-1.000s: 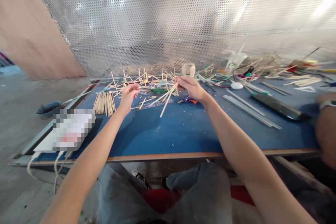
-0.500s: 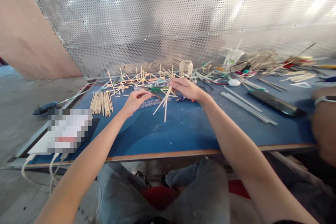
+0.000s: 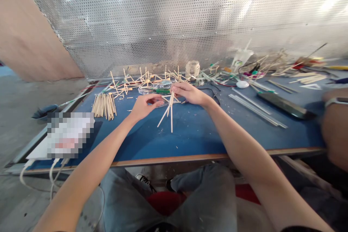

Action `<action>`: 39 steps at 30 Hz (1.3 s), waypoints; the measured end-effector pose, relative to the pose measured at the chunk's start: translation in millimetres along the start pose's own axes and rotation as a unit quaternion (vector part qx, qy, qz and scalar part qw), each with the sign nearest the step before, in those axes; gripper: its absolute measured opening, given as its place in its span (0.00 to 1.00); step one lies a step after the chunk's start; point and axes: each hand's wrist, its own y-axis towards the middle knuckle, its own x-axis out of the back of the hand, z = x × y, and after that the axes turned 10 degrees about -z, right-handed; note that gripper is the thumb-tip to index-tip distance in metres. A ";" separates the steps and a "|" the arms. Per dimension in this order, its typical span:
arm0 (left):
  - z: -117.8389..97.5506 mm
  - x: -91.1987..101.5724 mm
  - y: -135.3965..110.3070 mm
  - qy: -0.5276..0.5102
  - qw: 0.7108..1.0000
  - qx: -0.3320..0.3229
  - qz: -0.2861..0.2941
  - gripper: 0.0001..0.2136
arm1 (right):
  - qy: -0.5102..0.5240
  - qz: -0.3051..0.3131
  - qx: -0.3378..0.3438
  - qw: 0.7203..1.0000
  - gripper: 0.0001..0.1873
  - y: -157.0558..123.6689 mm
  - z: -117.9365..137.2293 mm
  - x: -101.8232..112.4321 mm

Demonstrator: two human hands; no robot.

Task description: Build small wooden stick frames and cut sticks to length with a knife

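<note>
My right hand [image 3: 188, 93] pinches a small frame of thin wooden sticks [image 3: 171, 108] near its top, holding it above the blue table. Two of its sticks splay down toward me, and others stretch sideways behind them. Just left of this frame is my left hand [image 3: 148, 106], its thumb and forefinger curved and slightly apart beside the stick ends. No object shows clearly between those fingers; whether they touch a stick, I cannot tell. Beneath and behind the frame lies a clear plastic ruler [image 3: 161, 104], partly covered.
A bundle of cut sticks [image 3: 103, 106] lies at the left, with joined stick structures [image 3: 144, 79] behind. A glass jar [image 3: 192, 69] stands at the back. Rightward are clear rods [image 3: 255, 110], a dark long case [image 3: 284, 105] and another person's arm [image 3: 335, 127]. A white box [image 3: 65, 136] with cables sits front left.
My right hand has brought the stick frame slightly left and lower. My left hand has shifted right, closer to it, and its thumb and forefinger look farther apart.
</note>
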 end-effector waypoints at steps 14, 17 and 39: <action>8.5 5.2 3.1 -0.014 0.993 0.047 -0.105 0.16 | -0.106 -0.088 0.023 0.990 0.23 -2.8 -10.2 -8.6; 9.9 11.6 5.4 -0.017 0.989 0.058 -0.132 0.17 | -0.139 -0.093 0.019 0.986 0.21 -4.8 -16.1 -7.9; 13.2 16.3 5.3 0.055 0.989 0.028 -0.135 0.12 | -0.248 -0.170 0.013 0.954 0.16 -4.4 -31.9 -32.9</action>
